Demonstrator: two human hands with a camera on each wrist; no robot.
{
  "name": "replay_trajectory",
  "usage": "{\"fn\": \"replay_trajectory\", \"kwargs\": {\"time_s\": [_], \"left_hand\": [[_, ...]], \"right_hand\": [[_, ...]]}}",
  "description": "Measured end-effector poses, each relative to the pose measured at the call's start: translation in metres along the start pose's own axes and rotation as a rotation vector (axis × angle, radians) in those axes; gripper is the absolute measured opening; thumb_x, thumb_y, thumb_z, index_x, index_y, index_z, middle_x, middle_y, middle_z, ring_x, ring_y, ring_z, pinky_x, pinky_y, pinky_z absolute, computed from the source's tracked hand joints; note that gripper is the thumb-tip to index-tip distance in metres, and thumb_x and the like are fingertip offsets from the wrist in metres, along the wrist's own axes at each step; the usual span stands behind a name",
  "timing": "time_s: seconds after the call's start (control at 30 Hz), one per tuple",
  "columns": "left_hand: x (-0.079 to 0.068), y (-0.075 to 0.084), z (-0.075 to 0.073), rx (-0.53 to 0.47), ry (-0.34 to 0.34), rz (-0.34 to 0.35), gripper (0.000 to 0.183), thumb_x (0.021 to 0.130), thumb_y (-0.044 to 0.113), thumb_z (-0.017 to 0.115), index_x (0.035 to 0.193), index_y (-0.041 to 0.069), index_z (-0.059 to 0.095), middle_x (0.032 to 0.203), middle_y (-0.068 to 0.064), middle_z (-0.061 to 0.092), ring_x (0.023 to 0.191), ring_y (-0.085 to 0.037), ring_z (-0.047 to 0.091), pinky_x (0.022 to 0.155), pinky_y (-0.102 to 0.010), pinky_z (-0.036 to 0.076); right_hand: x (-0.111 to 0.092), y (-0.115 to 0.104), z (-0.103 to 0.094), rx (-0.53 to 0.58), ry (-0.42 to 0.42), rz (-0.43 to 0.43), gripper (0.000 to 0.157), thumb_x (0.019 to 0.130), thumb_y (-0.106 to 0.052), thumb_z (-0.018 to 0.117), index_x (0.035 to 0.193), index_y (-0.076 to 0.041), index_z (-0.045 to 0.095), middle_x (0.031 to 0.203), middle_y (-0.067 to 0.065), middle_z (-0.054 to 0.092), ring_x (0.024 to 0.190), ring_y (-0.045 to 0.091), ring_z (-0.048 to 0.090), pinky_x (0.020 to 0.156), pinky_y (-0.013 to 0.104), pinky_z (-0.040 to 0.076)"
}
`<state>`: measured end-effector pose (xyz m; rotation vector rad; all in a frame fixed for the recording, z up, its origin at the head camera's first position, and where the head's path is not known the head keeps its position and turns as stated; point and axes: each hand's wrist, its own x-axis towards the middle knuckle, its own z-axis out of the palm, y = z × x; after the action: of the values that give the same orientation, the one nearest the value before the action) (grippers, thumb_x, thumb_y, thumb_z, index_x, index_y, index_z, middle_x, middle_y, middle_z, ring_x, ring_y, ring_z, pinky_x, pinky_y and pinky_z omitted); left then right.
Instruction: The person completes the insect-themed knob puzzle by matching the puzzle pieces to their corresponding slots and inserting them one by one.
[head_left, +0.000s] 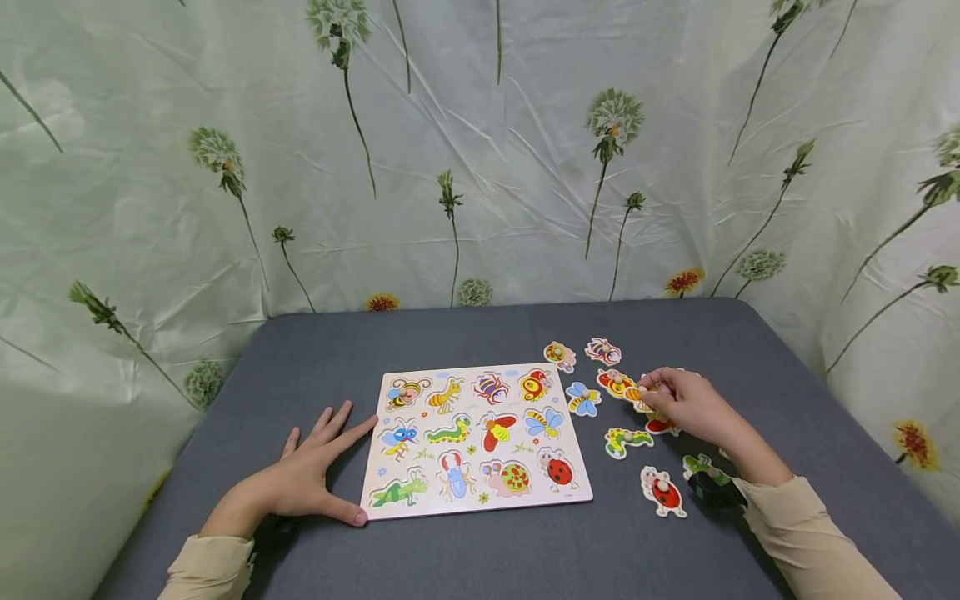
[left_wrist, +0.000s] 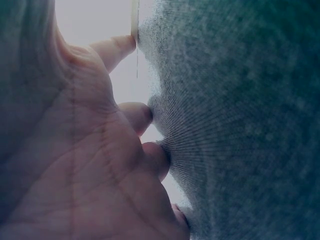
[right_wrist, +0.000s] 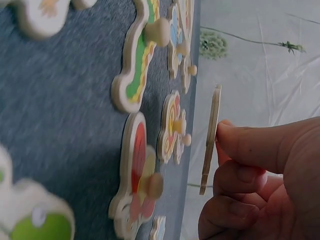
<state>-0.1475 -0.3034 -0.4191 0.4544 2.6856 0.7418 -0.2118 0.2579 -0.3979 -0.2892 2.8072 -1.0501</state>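
Note:
A wooden insect puzzle board (head_left: pixel 480 505) lies flat on the dark cloth, with bug pictures in rows. At its left edge my left hand (head_left: pixel 303 475) rests with spread fingers, thumb at the near corner and index fingertip at the side. To the right of the board my right hand (head_left: pixel 686 404) pinches a yellow striped puzzle piece (head_left: pixel 636 397) above the table. In the right wrist view this piece (right_wrist: pixel 211 140) shows edge-on between thumb and fingers. Below the hand lie a red-winged piece (right_wrist: pixel 137 175) and a caterpillar piece (right_wrist: pixel 134 65), both with knobs.
Other knobbed pieces lie right of the board: a snail (head_left: pixel 560 356), a spider (head_left: pixel 603 351), a blue-winged bee (head_left: pixel 583 399), a butterfly (head_left: pixel 613 382) and a ladybug (head_left: pixel 663 492). A green piece (head_left: pixel 701 467) is partly covered near the right wrist. A flowered curtain (head_left: pixel 480 167) hangs behind the table.

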Motion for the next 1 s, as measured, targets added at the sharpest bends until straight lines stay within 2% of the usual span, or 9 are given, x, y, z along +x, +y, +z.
{"fn": "replay_trajectory", "kwargs": {"time_s": [0.23,0.63,1.0], "left_hand": [[0.002,0.000,0.001,0.000,-0.008,-0.014,0.133,0.065,0.058,0.100,0.172,0.031,0.027,0.180,-0.026,0.000,0.162,-0.061,-0.007,0.114,-0.090,-0.010],[0.004,0.000,0.000,0.014,-0.006,-0.009,0.133,0.065,0.059,0.100,0.172,0.031,0.027,0.180,-0.026,0.001,0.162,-0.061,-0.007,0.114,-0.090,-0.010],[0.002,-0.001,0.001,0.014,-0.016,-0.023,0.132,0.065,0.058,0.100,0.172,0.030,0.028,0.180,-0.027,0.001,0.162,-0.062,-0.007,0.113,-0.090,-0.011]], "right_hand": [[0.008,-0.010,0.002,0.029,0.008,-0.053,0.023,0.105,-0.013,0.066,0.118,0.006,0.068,0.073,-0.003,0.046,0.054,0.007,0.041,0.050,0.026,0.037],[0.022,-0.023,0.009,-0.004,0.030,-0.083,0.021,0.104,-0.015,0.069,0.115,0.002,0.070,0.073,-0.004,0.047,0.059,0.008,0.040,0.054,0.025,0.033],[0.036,-0.041,0.020,0.008,0.009,-0.105,0.016,0.103,-0.017,0.069,0.110,-0.002,0.071,0.074,-0.002,0.049,0.062,0.012,0.043,0.057,0.026,0.035]]}}
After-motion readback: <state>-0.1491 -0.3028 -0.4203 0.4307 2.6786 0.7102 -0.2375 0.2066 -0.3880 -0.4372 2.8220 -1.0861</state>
